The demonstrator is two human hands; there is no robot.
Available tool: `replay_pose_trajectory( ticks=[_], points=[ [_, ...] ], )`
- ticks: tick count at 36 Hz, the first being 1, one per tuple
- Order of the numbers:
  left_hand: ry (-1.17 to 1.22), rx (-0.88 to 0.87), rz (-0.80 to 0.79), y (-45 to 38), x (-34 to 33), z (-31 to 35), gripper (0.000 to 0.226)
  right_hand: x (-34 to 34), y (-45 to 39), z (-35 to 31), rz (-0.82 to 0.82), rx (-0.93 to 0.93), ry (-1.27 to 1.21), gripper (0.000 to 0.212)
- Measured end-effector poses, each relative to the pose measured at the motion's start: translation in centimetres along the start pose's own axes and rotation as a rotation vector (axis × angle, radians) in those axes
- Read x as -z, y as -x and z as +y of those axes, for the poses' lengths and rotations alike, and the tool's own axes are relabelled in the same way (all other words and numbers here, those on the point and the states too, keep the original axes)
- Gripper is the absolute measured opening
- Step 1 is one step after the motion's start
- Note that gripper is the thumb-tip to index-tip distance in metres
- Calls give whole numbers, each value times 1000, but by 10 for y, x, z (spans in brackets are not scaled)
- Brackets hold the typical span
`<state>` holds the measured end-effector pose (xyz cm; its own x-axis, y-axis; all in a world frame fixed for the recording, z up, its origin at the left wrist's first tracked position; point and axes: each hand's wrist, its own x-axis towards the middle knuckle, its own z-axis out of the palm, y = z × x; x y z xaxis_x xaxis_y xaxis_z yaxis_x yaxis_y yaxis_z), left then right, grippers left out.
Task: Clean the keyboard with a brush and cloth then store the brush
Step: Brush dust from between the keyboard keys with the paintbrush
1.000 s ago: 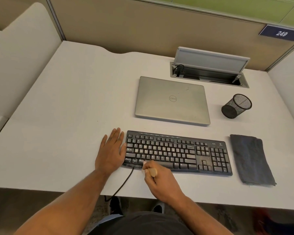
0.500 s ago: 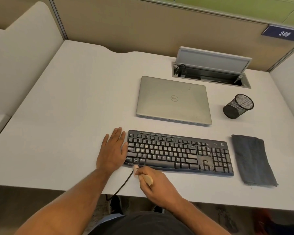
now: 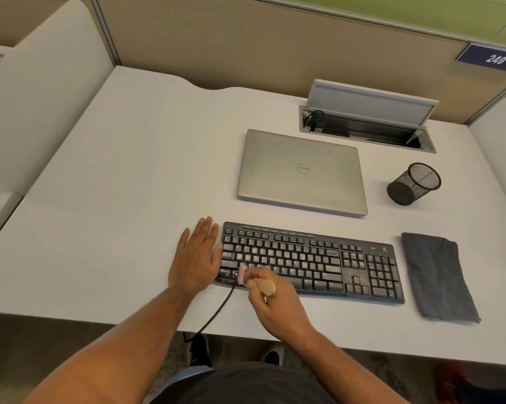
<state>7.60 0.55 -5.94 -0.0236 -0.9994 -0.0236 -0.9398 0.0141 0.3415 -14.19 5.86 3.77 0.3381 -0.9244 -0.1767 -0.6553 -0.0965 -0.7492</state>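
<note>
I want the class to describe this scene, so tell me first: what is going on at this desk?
A person is brushing a black keyboard. The right hand grips a small brush with a wooden handle, its bristles on the keys near the keyboard's lower left corner. The left hand lies flat on the desk against the keyboard's left edge. A folded dark cloth lies untouched to the right of the keyboard. Behind are a closed laptop and a mesh cup.

The white counter (image 3: 129,199) is carrying a black keyboard (image 3: 318,263), a closed Dell laptop (image 3: 302,170), a mesh pen cup (image 3: 413,183) lying tilted — and a folded grey cloth (image 3: 436,275) just beside the keyboard.
</note>
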Motion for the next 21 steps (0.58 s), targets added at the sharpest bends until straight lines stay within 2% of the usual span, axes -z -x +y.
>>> replay_pose_trajectory(
  ticks=[8,10,14,21],
  points=[
    [-1,-6,4,1,-1,-1,66,13,-21,-13,-197,-148,-11,21],
    [0,-6,3,0,-2,-1,66,15,-22,-13,-184,-169,-70,22],
    [-8,-1,6,0,-2,-1,66,18,-25,-11,-40,-190,-186,22],
    [6,-4,14,0,-2,-1,65,11,-22,-10,-168,-196,-77,21]
  ],
)
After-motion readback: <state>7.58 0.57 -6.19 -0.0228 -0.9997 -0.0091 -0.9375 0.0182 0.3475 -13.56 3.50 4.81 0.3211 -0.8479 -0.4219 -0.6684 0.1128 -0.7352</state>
